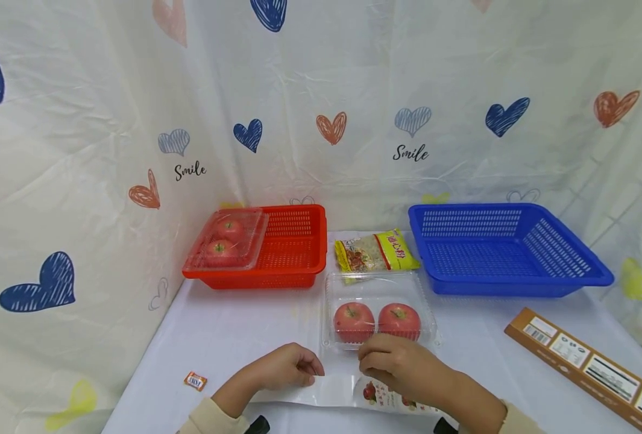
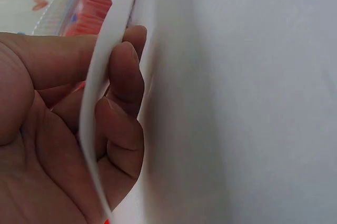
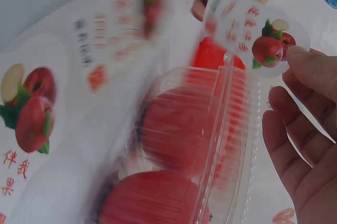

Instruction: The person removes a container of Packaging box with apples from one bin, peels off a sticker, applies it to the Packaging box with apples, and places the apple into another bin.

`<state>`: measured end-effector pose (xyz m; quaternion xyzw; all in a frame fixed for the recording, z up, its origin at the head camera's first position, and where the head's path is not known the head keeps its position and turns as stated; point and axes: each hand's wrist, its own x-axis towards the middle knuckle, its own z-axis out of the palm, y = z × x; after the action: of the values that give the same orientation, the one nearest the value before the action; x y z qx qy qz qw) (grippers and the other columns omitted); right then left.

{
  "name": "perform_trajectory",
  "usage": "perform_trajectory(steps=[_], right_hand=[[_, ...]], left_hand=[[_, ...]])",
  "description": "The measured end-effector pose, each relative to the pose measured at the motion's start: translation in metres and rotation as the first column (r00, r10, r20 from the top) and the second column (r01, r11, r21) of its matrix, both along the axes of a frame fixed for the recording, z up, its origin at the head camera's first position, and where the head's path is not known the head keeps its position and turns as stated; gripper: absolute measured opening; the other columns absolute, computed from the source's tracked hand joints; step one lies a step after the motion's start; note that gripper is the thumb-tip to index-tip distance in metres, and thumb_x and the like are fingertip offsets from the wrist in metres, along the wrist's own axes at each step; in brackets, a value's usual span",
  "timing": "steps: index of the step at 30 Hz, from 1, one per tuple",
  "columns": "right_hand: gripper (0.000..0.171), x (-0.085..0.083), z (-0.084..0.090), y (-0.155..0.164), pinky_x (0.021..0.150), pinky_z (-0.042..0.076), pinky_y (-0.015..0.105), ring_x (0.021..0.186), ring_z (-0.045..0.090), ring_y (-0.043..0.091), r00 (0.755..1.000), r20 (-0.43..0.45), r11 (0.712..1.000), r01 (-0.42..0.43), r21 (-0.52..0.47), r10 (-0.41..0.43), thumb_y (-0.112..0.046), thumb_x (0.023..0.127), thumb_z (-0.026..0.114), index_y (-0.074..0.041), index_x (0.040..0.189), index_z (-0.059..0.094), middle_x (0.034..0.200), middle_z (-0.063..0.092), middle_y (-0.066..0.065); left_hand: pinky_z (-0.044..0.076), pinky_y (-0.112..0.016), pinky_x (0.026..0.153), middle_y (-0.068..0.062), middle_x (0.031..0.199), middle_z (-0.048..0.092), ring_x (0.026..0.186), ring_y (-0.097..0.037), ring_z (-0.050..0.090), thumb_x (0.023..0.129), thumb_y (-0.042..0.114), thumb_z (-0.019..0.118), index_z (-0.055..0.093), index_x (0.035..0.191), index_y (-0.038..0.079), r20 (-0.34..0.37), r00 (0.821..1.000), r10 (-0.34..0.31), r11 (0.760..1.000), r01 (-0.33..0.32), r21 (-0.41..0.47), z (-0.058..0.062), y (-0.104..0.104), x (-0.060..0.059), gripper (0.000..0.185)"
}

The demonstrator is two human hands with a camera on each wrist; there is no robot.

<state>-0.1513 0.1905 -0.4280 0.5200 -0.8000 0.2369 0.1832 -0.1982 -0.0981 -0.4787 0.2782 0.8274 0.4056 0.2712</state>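
In the head view my left hand [image 1: 290, 367] grips a white sheet of apple stickers [image 1: 328, 389] near the table's front. The left wrist view shows the sheet's edge [image 2: 93, 108] running between the curled fingers and the palm. My right hand [image 1: 404, 364] is in front of a clear clamshell box [image 1: 375, 289] that holds two red apples [image 1: 354, 322]. Between thumb and fingers it pinches a sticker [image 3: 266, 45] printed with apples and red characters, seen in the right wrist view. More printed stickers [image 3: 34, 110] show on the sheet there.
A second clear box [image 1: 245, 241] of apples sits tilted on the left side of the red basket [image 1: 293, 274]. A blue basket [image 1: 516, 286] stands back right, with a yellow food packet [image 1: 377, 252] between them. A long brown carton [image 1: 581, 367] lies right, a small orange wrapper [image 1: 195, 380] left.
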Motion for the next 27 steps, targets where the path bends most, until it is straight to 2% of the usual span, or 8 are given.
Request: perform_trajectory(steps=[5,13,16,19,20,22,24,27], right_hand=[[0.03,0.0,0.005,0.006,0.086,0.048,0.014,0.095,0.061,0.004,0.996,0.062,0.998,0.065,0.024,-0.066,-0.003,0.077,0.08,-0.021,0.098,0.068,0.103,0.063,-0.012],[0.018,-0.006,0.017,0.016,0.078,0.054,0.023,0.089,0.061,0.002,0.968,0.204,0.987,0.128,0.092,-0.145,-0.006,0.086,0.072,-0.017,0.099,0.068,0.095,0.066,-0.013],[0.018,-0.011,0.019,0.02,0.077,0.055,0.025,0.087,0.061,0.002,0.931,0.319,0.984,0.158,0.079,-0.175,-0.005,0.089,0.07,-0.019,0.1,0.067,0.096,0.066,-0.014],[0.022,-0.016,0.022,0.024,0.075,0.055,0.024,0.086,0.062,0.005,0.87,0.453,0.979,0.198,0.037,-0.194,-0.001,0.089,0.067,-0.018,0.101,0.064,0.097,0.066,-0.012],[0.023,-0.019,0.023,0.025,0.074,0.055,0.024,0.086,0.062,0.006,0.848,0.49,0.976,0.215,0.025,-0.199,0.001,0.089,0.066,-0.018,0.102,0.064,0.098,0.065,-0.01],[0.024,-0.023,0.026,0.027,0.075,0.055,0.023,0.085,0.063,0.008,0.812,0.546,0.969,0.247,0.001,-0.207,0.003,0.088,0.065,-0.014,0.105,0.063,0.099,0.066,-0.007],[0.027,-0.029,0.028,0.027,0.075,0.055,0.023,0.086,0.063,0.011,0.78,0.587,0.959,0.281,-0.015,-0.22,0.005,0.087,0.064,-0.012,0.109,0.062,0.099,0.065,-0.004],[0.032,-0.038,0.031,0.027,0.076,0.055,0.025,0.087,0.063,0.016,0.731,0.65,0.944,0.323,-0.063,-0.207,0.007,0.086,0.064,-0.007,0.116,0.06,0.1,0.063,0.002]], left_hand=[[0.05,-0.022,0.068,0.008,0.074,0.064,0.07,-0.005,0.055,0.085,0.0,0.07,0.073,0.091,0.012,-0.037,0.999,0.002,1.0,-0.002,-0.015,0.0,0.0,0.003,0.014],[0.05,-0.022,0.071,0.013,0.08,0.062,0.074,-0.004,0.057,0.083,0.008,0.076,0.072,0.096,0.017,-0.13,0.991,-0.007,0.998,-0.002,-0.067,0.004,-0.001,0.002,0.016],[0.051,-0.024,0.072,0.012,0.083,0.062,0.077,-0.006,0.058,0.081,0.016,0.079,0.07,0.104,0.015,-0.114,0.992,0.047,0.997,-0.055,-0.063,0.004,-0.001,-0.004,0.025],[0.053,-0.028,0.072,0.007,0.089,0.064,0.081,-0.011,0.062,0.08,0.024,0.081,0.063,0.119,0.01,-0.022,0.988,0.155,0.988,-0.155,0.008,0.002,0.003,-0.01,0.045],[0.054,-0.03,0.072,0.005,0.092,0.064,0.082,-0.013,0.063,0.08,0.027,0.081,0.059,0.124,0.009,0.024,0.98,0.197,0.979,-0.198,0.043,0.001,0.005,-0.012,0.053],[0.056,-0.034,0.072,0.0,0.096,0.065,0.083,-0.018,0.065,0.081,0.029,0.08,0.052,0.133,0.006,0.128,0.953,0.274,0.949,-0.289,0.125,-0.001,0.01,-0.015,0.063],[0.057,-0.037,0.072,-0.005,0.097,0.066,0.082,-0.023,0.066,0.084,0.031,0.078,0.046,0.138,0.004,0.221,0.916,0.335,0.907,-0.377,0.188,-0.002,0.015,-0.018,0.069],[0.058,-0.038,0.073,-0.009,0.096,0.066,0.081,-0.027,0.067,0.087,0.035,0.074,0.042,0.14,0.002,0.311,0.862,0.401,0.844,-0.48,0.241,0.0,0.023,-0.022,0.07]])
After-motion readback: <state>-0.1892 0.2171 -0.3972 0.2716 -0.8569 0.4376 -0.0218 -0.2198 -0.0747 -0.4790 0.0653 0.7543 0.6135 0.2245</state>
